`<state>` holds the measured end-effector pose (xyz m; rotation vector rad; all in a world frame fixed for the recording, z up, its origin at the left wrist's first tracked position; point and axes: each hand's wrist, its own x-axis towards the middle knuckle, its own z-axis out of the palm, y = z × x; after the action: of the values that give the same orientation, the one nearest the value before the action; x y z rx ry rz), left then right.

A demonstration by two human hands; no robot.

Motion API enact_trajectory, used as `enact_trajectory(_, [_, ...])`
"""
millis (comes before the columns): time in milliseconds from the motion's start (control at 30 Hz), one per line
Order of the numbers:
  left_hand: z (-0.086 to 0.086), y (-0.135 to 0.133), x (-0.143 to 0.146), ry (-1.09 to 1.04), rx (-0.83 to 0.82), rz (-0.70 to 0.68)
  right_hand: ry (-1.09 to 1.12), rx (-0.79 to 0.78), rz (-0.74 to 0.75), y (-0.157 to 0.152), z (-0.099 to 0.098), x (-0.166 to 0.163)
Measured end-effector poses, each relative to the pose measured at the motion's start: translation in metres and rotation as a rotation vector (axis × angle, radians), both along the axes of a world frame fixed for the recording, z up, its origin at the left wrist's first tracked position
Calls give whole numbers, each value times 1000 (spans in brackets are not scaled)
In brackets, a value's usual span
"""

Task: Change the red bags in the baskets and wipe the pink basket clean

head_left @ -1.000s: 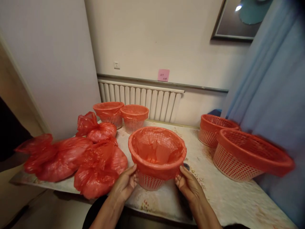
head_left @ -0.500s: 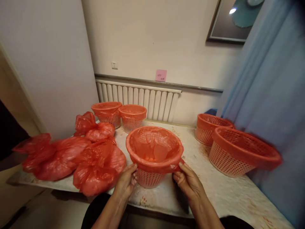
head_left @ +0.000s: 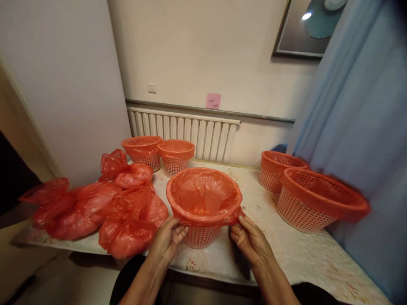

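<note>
A perforated pink plastic basket (head_left: 202, 238) stands upright in front of me, lined with a thin red plastic bag (head_left: 203, 192). The bag's top is folded outward over the rim and hangs as a band around the outside. At the left side of the basket, my left hand (head_left: 170, 237) is closed, thumb on the bag's folded edge and fingers curled below it. On the other side my right hand (head_left: 249, 237) pinches a loose bunch of the bag's edge between thumb and fingers. The basket's inside looks empty except for the liner.
Knotted red bags (head_left: 130, 220) lie on the left of the table (head_left: 273, 254). Two lined baskets (head_left: 176, 159) stand at the back left, two more (head_left: 307, 212) at the right beside a blue curtain (head_left: 349, 106). A radiator (head_left: 190, 131) runs along the wall.
My left fingers have opened out slightly from their tighter curl, with the thumb still at the bag's edge. My right hand keeps its pinch. The view has shifted slightly.
</note>
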<state>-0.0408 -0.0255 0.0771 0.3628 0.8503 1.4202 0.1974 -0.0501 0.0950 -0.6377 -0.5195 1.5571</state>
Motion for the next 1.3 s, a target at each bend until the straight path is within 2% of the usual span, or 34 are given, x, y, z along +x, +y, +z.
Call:
enact_trajectory(367, [30, -14, -2, 6, 94, 103, -65, 58, 13, -1, 4, -1])
enact_trajectory(600, [34, -15, -2, 114, 174, 262, -115, 93, -5, 1, 7, 1])
enact_trajectory(833, [41, -11, -7, -11, 145, 241, -94, 71, -5, 3, 12, -2])
enact_trajectory(1133, [46, -9, -12, 4, 140, 290, 102, 23, -114, 14, 17, 5])
enact_trajectory(1300, [46, -5, -17, 84, 206, 296, 17, 28, -130, 27, 24, 13])
